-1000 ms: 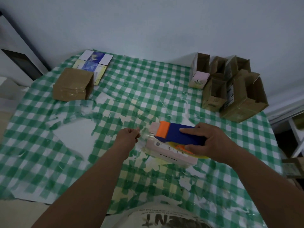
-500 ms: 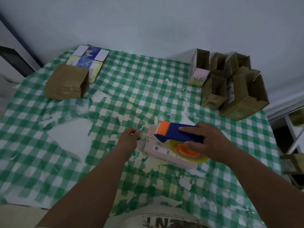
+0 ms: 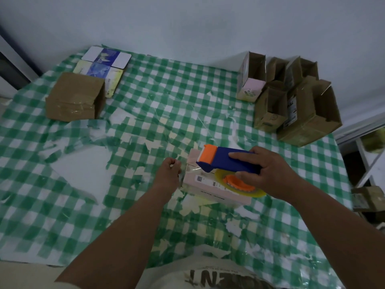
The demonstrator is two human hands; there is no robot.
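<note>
"Blue plastic with an orange head: that's the tape dispenser (image 3: 229, 161), and my right hand (image 3: 270, 174) grips it, fingers over the top and thumb underneath."

"Where does it sit?"

"Over the pink box (image 3: 216, 191), which lies flat on the green-checked surface (image 3: 166, 97) right in front of me. The orange head is above the box's far left corner. The yellowish tape roll (image 3: 259, 193) hangs low on the near side, against the box's long face."

"And your left hand?"

"The left hand (image 3: 168, 174) is at the left end of the box with its fingers curled tight, thumb against forefinger. It pinches the free end of the clear tape (image 3: 192, 168) (faint in this dim light, only a glint shows), which runs across to the dispenser's head."

"Anything else on there?"

"A taped brown carton (image 3: 75, 97) at the far left, with some printed cards (image 3: 106, 59) behind it. At the far right, a cluster of open cartons (image 3: 295, 105) stands against the wall, well apart from both hands."
</note>
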